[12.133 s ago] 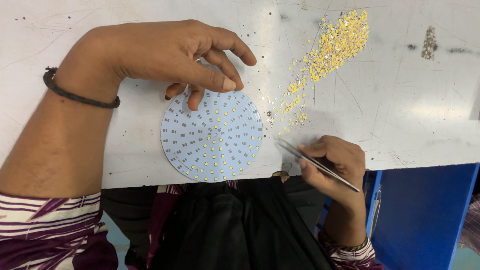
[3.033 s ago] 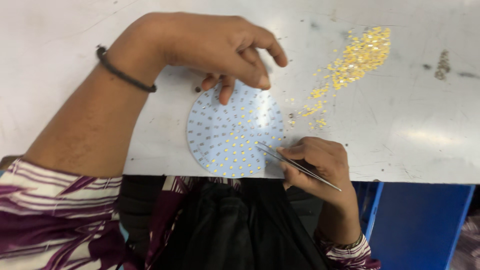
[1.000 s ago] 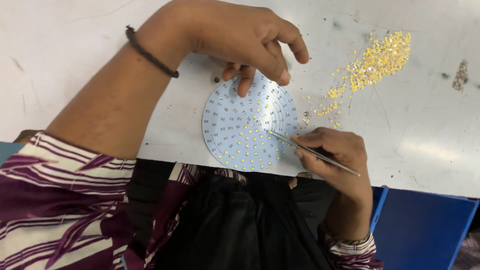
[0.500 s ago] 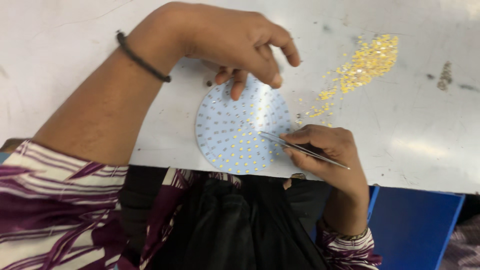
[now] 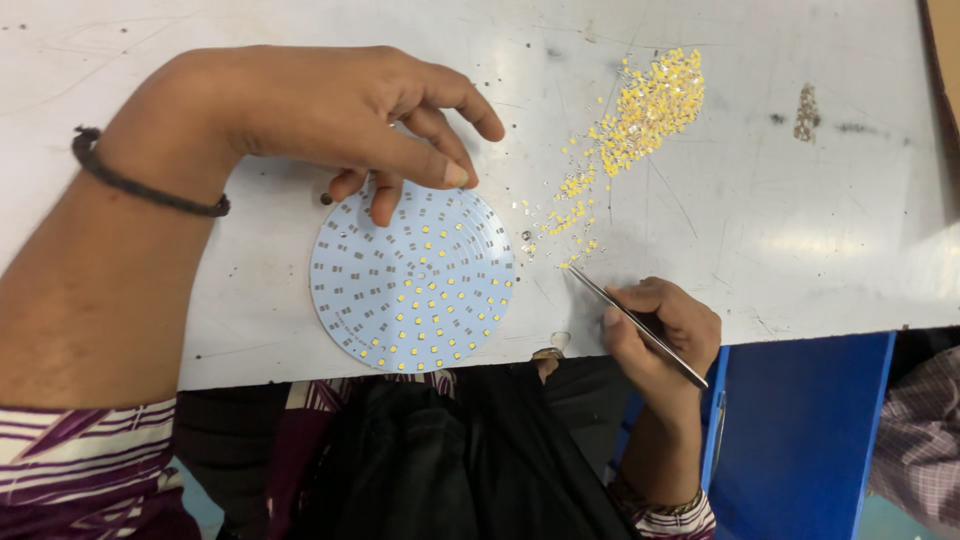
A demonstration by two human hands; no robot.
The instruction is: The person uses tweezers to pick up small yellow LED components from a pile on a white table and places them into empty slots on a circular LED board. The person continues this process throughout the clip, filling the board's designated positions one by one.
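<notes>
Resting on a scuffed white table, a pale blue round circuit board lies near the front edge, its lower half dotted with small yellow chips while the upper rows show bare grey pads. The left hand arches over the board's far rim, fingers loosely spread and holding nothing, with two fingertips touching the board's top edge; a dark cord bracelet circles its wrist. The right hand sits at the table's front edge, just right of the board, pinched around slim metal tweezers whose tip points up and left toward the nearest strays of a loose scatter of tiny yellow chips. That scatter trails from a dense heap further back on the table down toward the tweezer tip. Whether the tip grips a chip is too small to tell.
</notes>
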